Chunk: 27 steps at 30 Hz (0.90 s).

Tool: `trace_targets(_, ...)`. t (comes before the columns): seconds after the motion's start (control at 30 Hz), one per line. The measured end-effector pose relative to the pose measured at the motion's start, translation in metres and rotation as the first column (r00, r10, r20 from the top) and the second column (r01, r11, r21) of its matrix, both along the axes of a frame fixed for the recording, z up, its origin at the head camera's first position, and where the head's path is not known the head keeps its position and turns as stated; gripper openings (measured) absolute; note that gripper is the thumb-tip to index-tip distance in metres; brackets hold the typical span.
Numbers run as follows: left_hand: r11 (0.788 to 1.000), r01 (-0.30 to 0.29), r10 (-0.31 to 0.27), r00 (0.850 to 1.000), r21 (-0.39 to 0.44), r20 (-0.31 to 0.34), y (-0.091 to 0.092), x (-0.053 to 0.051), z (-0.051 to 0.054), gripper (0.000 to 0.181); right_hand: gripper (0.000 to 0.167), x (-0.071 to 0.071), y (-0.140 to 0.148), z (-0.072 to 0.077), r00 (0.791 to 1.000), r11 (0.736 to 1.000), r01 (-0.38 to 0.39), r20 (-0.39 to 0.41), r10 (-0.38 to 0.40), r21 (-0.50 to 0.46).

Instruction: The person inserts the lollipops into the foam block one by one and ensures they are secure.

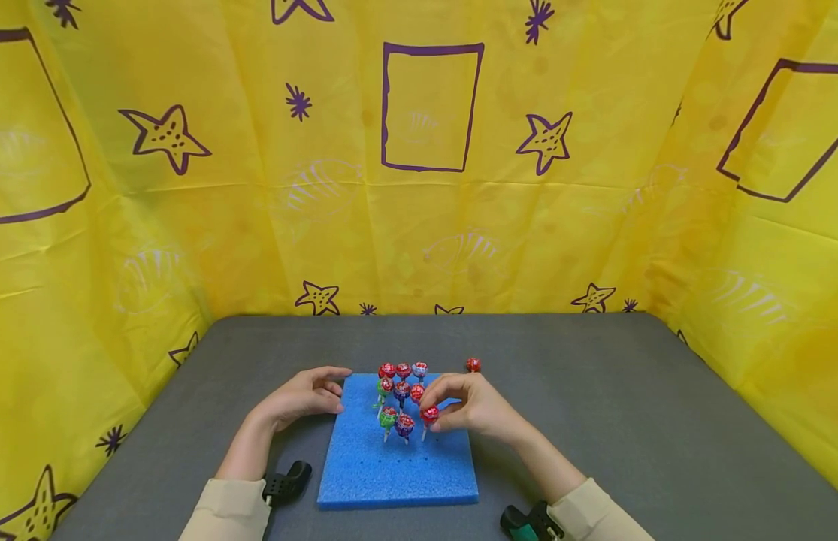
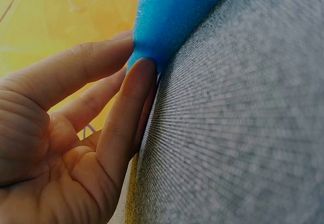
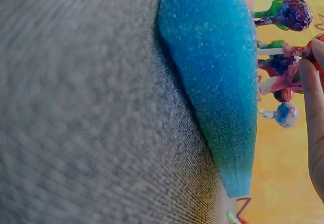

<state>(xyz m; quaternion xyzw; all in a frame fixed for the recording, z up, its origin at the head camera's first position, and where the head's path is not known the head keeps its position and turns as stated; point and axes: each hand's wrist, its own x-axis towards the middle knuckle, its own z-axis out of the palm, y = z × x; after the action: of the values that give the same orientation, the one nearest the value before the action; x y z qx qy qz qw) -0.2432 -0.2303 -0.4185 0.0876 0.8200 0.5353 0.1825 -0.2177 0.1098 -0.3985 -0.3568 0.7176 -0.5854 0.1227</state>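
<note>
My right hand pinches a red-wrapped lollipop between thumb and fingers, over the right part of a blue foam board. Its white stick points down to the foam; the right wrist view shows the stick reaching the board's surface. Left of it stand a green lollipop and a purple lollipop. Behind are more upright lollipops in rows, including a blue-and-white lollipop. My left hand touches the board's left edge, its fairly straight fingertips and thumb against the foam.
One more red lollipop lies on the grey table behind the board's right corner. Small holes dot the foam in front of the lollipops. Yellow patterned curtains surround the table at the back and sides.
</note>
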Motion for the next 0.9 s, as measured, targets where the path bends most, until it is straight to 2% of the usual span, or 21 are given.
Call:
trace_targets(0.63,1.000,-0.012,0.012,1.000,-0.007,0.000,0.0009,0.0014,0.0013,0.069,0.027,-0.0017,0.0000,-0.0035,0.998,0.999,-0.047,0.040,0.047,0.007)
trace_targets(0.9,1.000,-0.016,0.016,1.000,-0.007,0.007,0.0013,0.0012,0.0021,0.069,0.027,-0.0014,0.0005,-0.0021,0.999,1.000,-0.020,0.029,0.019,0.023)
